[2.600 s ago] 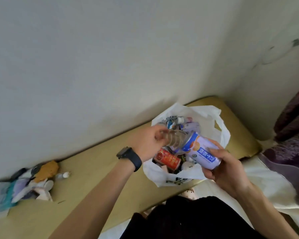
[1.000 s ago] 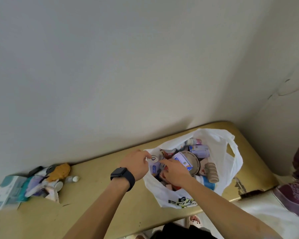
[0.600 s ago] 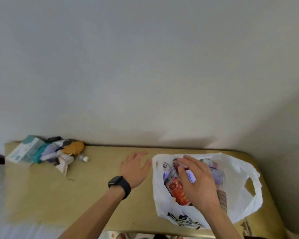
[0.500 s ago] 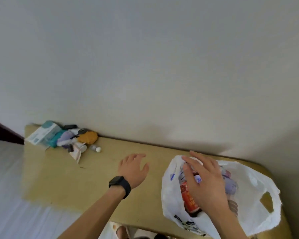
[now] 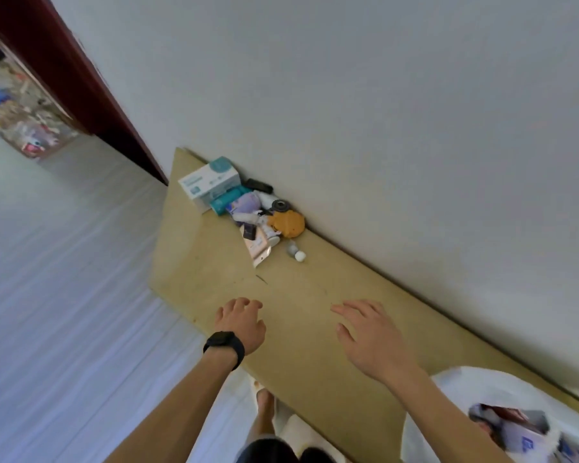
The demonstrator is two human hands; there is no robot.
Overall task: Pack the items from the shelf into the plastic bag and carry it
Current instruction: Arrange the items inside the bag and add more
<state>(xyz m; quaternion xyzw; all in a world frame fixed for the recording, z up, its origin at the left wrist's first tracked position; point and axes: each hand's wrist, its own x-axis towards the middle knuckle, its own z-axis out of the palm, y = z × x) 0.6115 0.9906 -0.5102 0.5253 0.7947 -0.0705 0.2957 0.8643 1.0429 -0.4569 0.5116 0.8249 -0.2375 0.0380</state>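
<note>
Holding nothing, both hands are out over the shelf. The left hand has its fingers loose and a little bent, pointing down at the wood. The right hand is spread, with its fingers nearly straight. I cannot tell if either hand touches the shelf. The two hands are apart, with bare wood between them. A black watch sits on the left wrist.

Behind the right wrist, near the elbow, is the white bag. It rests on the shelf with its mouth open, and blurry packs show inside it.

Well past the fingertips of both hands, a pile of small things lies against the wall. A white and teal box is at its far end. A teal tube lies just beside the box. A round orange thing is on the side nearer the hands, with a shiny packet next to it. A tiny white bottle is the piece closest to the hands.

Left of the left hand is the pale floor. Far off on that side stands a dark red door frame. Under the left arm, a bare foot shows on the floor.
</note>
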